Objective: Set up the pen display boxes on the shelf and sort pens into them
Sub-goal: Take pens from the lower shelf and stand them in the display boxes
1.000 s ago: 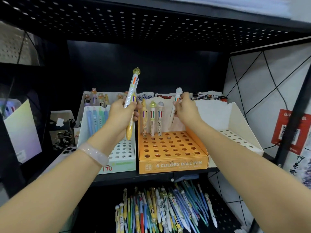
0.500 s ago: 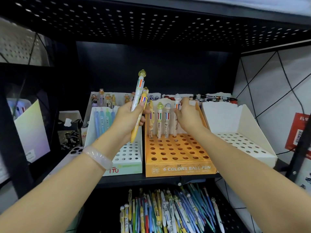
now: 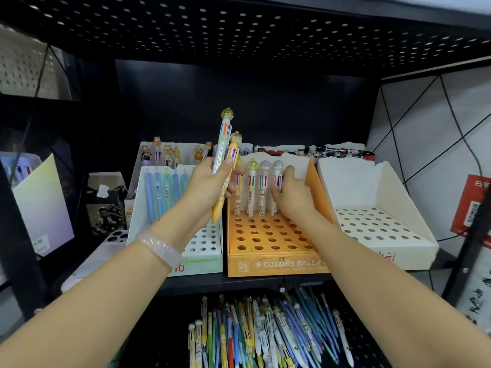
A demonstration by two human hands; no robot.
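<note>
An orange "6 COLORS BALL PEN" box (image 3: pixel 268 264) stands mid-shelf, with several multicolour pens (image 3: pixel 252 187) upright in its back row of holes. My right hand (image 3: pixel 295 197) reaches to that row and its fingers pinch the rightmost white-capped pen (image 3: pixel 278 173), which stands in a hole. Just left of the orange box, my left hand (image 3: pixel 210 187) grips two pens: a white pen with a yellow top (image 3: pixel 223 139) and a yellow pen (image 3: pixel 218 211). A white-green box (image 3: pixel 204 261) holds blue and teal pens (image 3: pixel 164 192). The white box (image 3: pixel 372 229) on the right holds no pens.
A loose pile of pens (image 3: pixel 265 333) lies on the lower shelf. Boxes of character pens (image 3: pixel 164 152) stand behind the front row. A pale folded card box (image 3: pixel 39 205) and a phone (image 3: pixel 111 243) sit at the left. A perforated black shelf (image 3: pixel 239 30) hangs overhead.
My right hand has lowered its white-capped pen into the back row of the orange box. My left hand, with its two pens, has stayed close to the same spot.
</note>
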